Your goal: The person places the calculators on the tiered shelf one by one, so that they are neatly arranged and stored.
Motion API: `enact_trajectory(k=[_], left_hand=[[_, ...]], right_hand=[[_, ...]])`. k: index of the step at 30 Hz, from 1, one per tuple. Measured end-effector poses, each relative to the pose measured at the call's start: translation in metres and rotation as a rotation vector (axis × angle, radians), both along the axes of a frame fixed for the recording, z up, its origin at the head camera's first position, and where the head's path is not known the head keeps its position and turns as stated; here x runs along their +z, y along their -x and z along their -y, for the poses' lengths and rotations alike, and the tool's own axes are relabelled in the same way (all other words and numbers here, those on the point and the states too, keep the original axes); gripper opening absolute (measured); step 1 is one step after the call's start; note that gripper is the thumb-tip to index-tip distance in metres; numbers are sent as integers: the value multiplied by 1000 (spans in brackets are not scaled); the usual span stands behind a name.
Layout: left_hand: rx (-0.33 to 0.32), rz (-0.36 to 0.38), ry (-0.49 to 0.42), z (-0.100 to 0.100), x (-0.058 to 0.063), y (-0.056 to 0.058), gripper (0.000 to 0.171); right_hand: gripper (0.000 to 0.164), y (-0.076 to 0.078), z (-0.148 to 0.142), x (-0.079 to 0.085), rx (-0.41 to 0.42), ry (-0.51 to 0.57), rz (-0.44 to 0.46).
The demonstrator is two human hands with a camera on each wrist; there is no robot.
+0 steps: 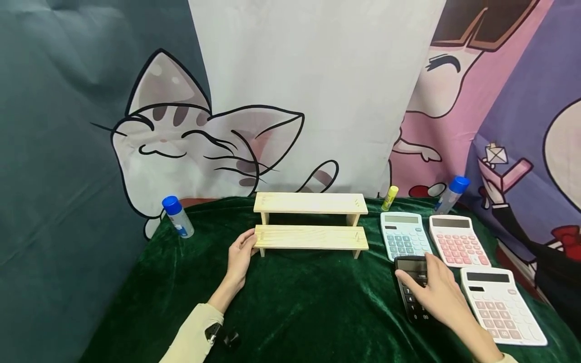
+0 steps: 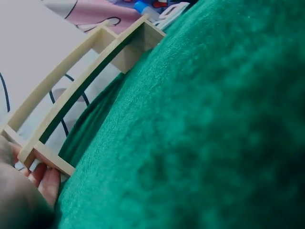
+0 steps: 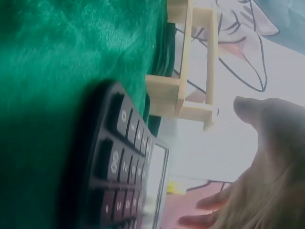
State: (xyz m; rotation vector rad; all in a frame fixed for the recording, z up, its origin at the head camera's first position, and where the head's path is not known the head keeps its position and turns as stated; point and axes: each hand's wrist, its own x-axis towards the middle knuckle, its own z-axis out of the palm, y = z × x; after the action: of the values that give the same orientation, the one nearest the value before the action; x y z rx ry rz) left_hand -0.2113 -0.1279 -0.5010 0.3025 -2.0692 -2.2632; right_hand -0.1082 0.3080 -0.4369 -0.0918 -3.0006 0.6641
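A two-step wooden stand (image 1: 310, 237) stands on the dark green cloth. At its left end my left hand (image 1: 240, 256) grips the lower step, thumb by the step and fingers around the side panel, as the left wrist view also shows on the stand (image 2: 66, 102). My right hand (image 1: 442, 295) is over a black calculator (image 1: 410, 305), thumb and fingers spread. From the right wrist, that calculator (image 3: 125, 167) lies with its keys uncovered, and the hand (image 3: 271, 148) is above it with a gap between.
Behind the black calculator lie a blue calculator (image 1: 404, 234) and a pink one (image 1: 458, 241); a white one (image 1: 504, 305) is at its right. A yellow glue stick (image 1: 390, 198) and two blue-capped bottles (image 1: 180, 222) (image 1: 449, 196) stand toward the back. A printed curtain (image 1: 317, 65) hangs behind.
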Motion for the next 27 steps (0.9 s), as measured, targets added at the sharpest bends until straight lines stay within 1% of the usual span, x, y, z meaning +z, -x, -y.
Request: enact_trajectory(k=[3,6,9,13,14,16,19,22,27], left_hand=[[-8,-26,22,0,-6,-2,38],[-21,-50,47,0,-8,-4,41],[-30,-57,70,-1,-9,-5,44],[-35,-62,78,0,-10,-4,46],[-32,-64,77,1,-10,-3,46],[-27,-68,71,2,-9,-3,45],[-20,-72,85,2,-9,-2,44],[-20,-73,89,2,-9,-2,44],[-22,-85,87,1,-10,-1,45]], right_hand=[[111,-1,-7,0,-28,-72,75],[118,-1,-15,-2,-47,-135,177],[127,0,-21,-6,-62,-166,327],[137,2,-18,-13,-76,-195,430],[139,3,-16,-14,-81,-208,433],[142,4,-11,-16,-92,-230,411],[146,5,-5,-17,-111,-253,374],[147,5,-4,-18,-114,-255,355],[146,6,-7,-22,-108,-249,352]])
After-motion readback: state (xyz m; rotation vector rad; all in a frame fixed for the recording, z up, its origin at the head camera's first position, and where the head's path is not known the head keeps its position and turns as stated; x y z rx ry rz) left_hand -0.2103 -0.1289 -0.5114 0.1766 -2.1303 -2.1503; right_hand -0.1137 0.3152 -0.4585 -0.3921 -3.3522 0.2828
